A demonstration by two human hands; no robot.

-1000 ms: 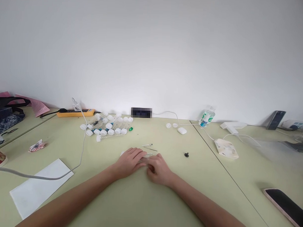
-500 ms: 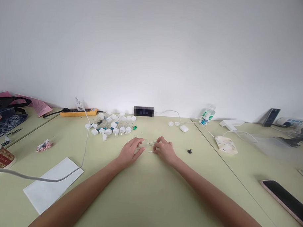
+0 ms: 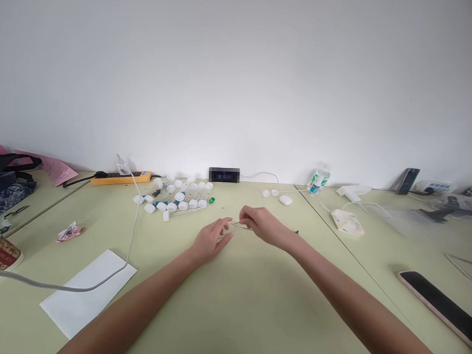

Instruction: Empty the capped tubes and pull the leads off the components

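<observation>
Near the middle of the table, my left hand [image 3: 212, 240] rests with thumb and fingers curled towards each other, around something small I cannot make out. Close on its right, my right hand [image 3: 263, 223] is raised a little, wrist bent, with fingertips pinched on a thin metal rod [image 3: 235, 223] that points towards the left fingers. Another thin rod [image 3: 245, 228] shows just under the right fingers. Behind the right forearm, a small black piece [image 3: 297, 232] is mostly hidden.
Clear tubes with white caps [image 3: 183, 205] lie in a group at back left, beside a green piece [image 3: 212, 200]. A white case [image 3: 285, 200], two white caps [image 3: 270, 193] and a bottle [image 3: 319, 180] stand behind right. A cable [image 3: 132, 235] crosses white paper [image 3: 88, 293]; a phone [image 3: 440, 305] lies right.
My right hand has lifted and turned at the wrist, its forearm now covering most of the black piece. My left hand has shifted slightly right. The view has moved a little.
</observation>
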